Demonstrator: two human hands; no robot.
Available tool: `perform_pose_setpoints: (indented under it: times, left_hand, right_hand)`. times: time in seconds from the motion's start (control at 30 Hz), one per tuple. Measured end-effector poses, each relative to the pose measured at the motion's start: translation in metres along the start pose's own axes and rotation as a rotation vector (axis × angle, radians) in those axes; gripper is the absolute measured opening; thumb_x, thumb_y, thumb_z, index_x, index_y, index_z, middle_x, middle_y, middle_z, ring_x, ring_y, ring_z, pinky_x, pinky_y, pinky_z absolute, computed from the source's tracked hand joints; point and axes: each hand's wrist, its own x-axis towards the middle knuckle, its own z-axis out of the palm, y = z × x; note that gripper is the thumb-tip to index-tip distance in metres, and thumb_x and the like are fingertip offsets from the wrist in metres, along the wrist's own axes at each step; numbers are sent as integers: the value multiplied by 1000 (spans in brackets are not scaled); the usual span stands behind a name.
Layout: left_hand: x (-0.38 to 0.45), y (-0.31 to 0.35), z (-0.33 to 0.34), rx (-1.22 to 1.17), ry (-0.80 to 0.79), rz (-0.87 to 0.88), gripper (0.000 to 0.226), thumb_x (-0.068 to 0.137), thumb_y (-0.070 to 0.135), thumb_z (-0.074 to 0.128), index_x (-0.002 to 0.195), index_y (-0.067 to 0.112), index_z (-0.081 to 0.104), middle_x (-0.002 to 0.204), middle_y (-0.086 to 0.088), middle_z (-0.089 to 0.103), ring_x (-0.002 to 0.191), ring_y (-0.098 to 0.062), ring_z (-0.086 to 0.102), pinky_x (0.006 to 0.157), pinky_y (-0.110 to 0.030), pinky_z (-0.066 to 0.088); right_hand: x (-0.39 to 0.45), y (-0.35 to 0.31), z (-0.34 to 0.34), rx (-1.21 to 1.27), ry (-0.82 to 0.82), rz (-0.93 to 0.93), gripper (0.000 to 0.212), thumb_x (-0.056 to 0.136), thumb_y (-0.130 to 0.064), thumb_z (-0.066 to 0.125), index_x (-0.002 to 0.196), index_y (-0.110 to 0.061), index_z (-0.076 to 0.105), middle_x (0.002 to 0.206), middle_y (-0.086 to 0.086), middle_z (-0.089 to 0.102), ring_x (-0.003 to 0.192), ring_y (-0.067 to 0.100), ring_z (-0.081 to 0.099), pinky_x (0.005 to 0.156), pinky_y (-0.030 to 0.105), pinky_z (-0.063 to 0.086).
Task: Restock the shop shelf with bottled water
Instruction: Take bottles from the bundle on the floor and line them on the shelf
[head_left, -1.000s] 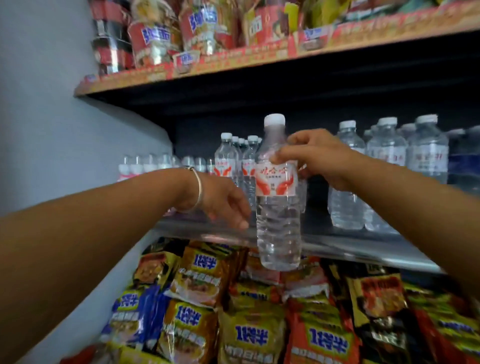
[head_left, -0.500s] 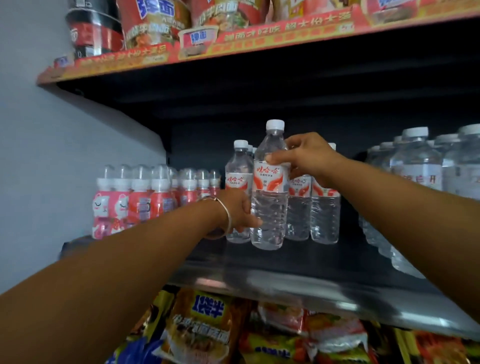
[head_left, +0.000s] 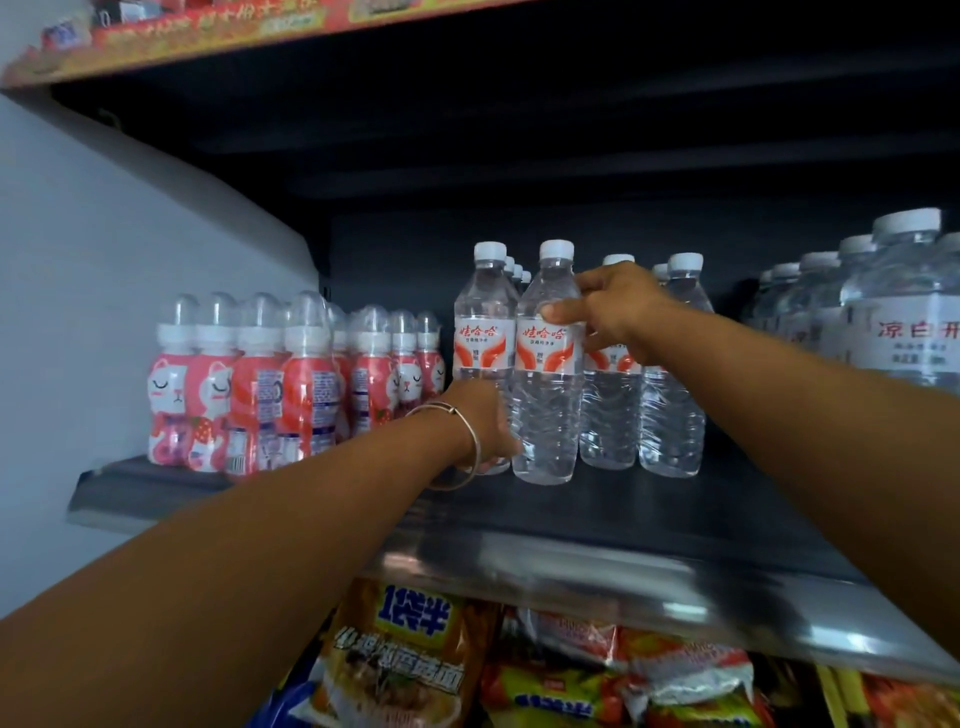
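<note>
My right hand (head_left: 615, 312) grips a clear water bottle (head_left: 545, 410) with a white cap and red-and-white label, fingers round its shoulder. The bottle is upright, its base down on the dark shelf (head_left: 597, 514). It stands in the front row, touching a matching bottle (head_left: 483, 332) on its left, with two more bottles (head_left: 670, 415) on its right. My left hand (head_left: 485, 423), a bangle on the wrist, rests against the lower part of the left bottle. One fingertip reaches the held bottle's lower body. Its other fingers are mostly hidden.
Pink cat-print drink bottles (head_left: 291, 384) fill the shelf's left end by the grey wall. Larger water bottles (head_left: 893, 322) stand at the right. Noodle packets (head_left: 410, 660) lie on the shelf below, and an upper shelf edge (head_left: 208, 31) hangs overhead.
The bottle moved from in front of the shelf edge into the shelf and down onto it beside the row. My left hand followed to the bottles' bases. The view rose and came closer.
</note>
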Motion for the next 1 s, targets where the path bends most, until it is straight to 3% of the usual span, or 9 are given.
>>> perform_pose_setpoints:
  times: [0.1, 0.23, 0.47, 0.63, 0.73, 0.83, 1.0]
  left_hand:
    - [-1, -1, 2, 37, 18, -1, 18, 88, 14, 59, 98, 0, 64, 98, -21, 67, 102, -33, 63, 89, -36, 52]
    - [1, -2, 6, 46, 26, -28, 16, 83, 12, 63, 93, 0, 65, 89, -15, 66, 97, -32, 65, 88, -39, 53]
    - [-13, 21, 9, 85, 126, -28, 24, 85, 15, 62, 102, -2, 64, 106, -17, 66, 101, -30, 62, 91, -39, 51]
    - [-45, 48, 10, 116, 201, -18, 22, 86, 15, 61, 102, 1, 64, 103, -10, 65, 97, -24, 60, 92, -36, 50]
    - [-80, 70, 15, 99, 255, 16, 19, 84, 10, 63, 97, -3, 65, 103, -19, 66, 98, -30, 61, 90, -36, 50]
    - [-122, 92, 30, 118, 275, 34, 18, 84, 10, 63, 101, 4, 62, 107, -14, 64, 101, -27, 59, 88, -30, 48]
    - [-187, 115, 102, 173, 131, 86, 22, 81, 11, 64, 101, 4, 61, 106, -14, 64, 102, -28, 58, 82, -28, 43]
  right_hand:
    - [4, 3, 1, -24, 5, 30, 55, 73, -25, 77, 123, -14, 58, 105, 7, 70, 88, 25, 69, 87, 42, 55]
    - [-1, 7, 3, -63, 54, -18, 73, 65, -35, 80, 130, -14, 55, 122, 8, 64, 102, 27, 66, 91, 45, 53]
    - [-27, 2, -5, -318, 123, -72, 55, 78, -47, 69, 112, -4, 60, 108, 11, 65, 96, 24, 63, 82, 33, 51]
    - [-86, 11, -24, -415, 61, -234, 47, 85, -21, 68, 128, -7, 56, 128, 11, 58, 117, 24, 55, 100, 32, 44]
    - [-135, 23, -38, -520, 24, -324, 45, 87, -5, 63, 131, -10, 54, 131, 10, 57, 117, 22, 56, 101, 27, 40]
    - [-191, 45, -51, -634, -22, -364, 49, 85, -2, 60, 132, -14, 53, 127, 12, 60, 113, 27, 58, 98, 33, 46]
    - [-293, 100, -55, -832, -180, -302, 38, 81, -7, 56, 118, -14, 60, 109, 15, 66, 102, 35, 59, 81, 44, 52]
